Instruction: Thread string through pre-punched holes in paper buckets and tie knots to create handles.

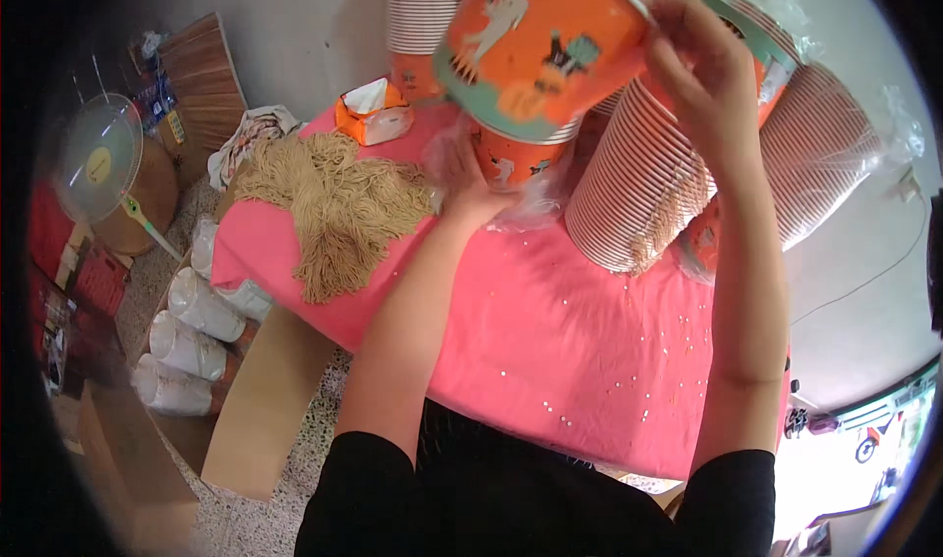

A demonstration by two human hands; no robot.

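My right hand (702,76) grips an orange and green printed paper bucket (550,41) by its rim, holding it tilted above the table. Below it, another orange bucket (516,154) stands in a crumpled clear plastic bag (530,208). Against that bag rests my left hand (471,189), its fingers partly blurred and closed on the plastic. Close to my right forearm leans a tall stack of nested paper buckets (629,194), with tan strands (673,218) hanging on its side. Left of my left hand lies a heap of tan cotton strings (339,203).
A pink cloth (550,331) covers the table, sprinkled with small white bits. An orange tissue pack (373,113) sits at the back. More bagged bucket stacks (820,144) stand to the right. On the floor at left, a cardboard box (260,410) holds wrapped white stacks (187,346).
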